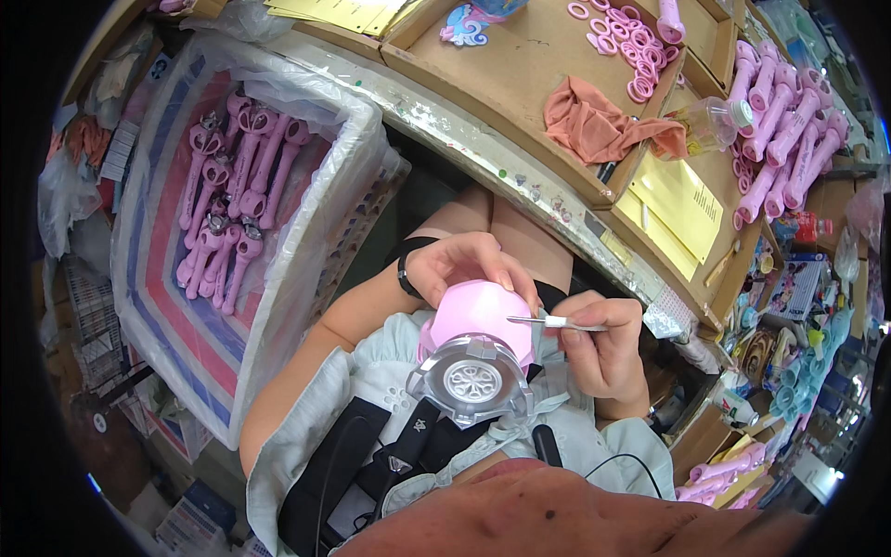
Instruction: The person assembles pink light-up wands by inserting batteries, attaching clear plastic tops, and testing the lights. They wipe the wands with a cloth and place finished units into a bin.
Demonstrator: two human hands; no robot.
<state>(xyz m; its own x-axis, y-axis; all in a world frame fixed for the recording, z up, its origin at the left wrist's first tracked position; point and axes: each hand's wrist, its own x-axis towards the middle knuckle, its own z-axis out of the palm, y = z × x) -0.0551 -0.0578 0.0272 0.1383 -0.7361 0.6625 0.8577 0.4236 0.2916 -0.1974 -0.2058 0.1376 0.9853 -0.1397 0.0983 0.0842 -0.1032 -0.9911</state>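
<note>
My left hand (469, 265) is closed around the rim of a rounded, glossy pink plastic piece (483, 306), held in front of my chest. A clear plastic ring-shaped part (434, 382) with a patterned round centre sits at the near end of that piece. Pinched between the thumb and fingers of my right hand (603, 343) is a slim tool (555, 321) with a white handle and a thin metal tip. Its tip points left and lies against or just over the pink surface; touching or apart, I cannot tell.
At left stands a plastic-lined striped crate (357, 116) holding several pink wand-like handles (246, 167). Ahead, the cardboard-lined bench (501, 88) carries pink rings (640, 46), an orange cloth (594, 121), a clear bottle (710, 125) and yellow paper (682, 213). More pink handles (789, 121) lie stacked at right.
</note>
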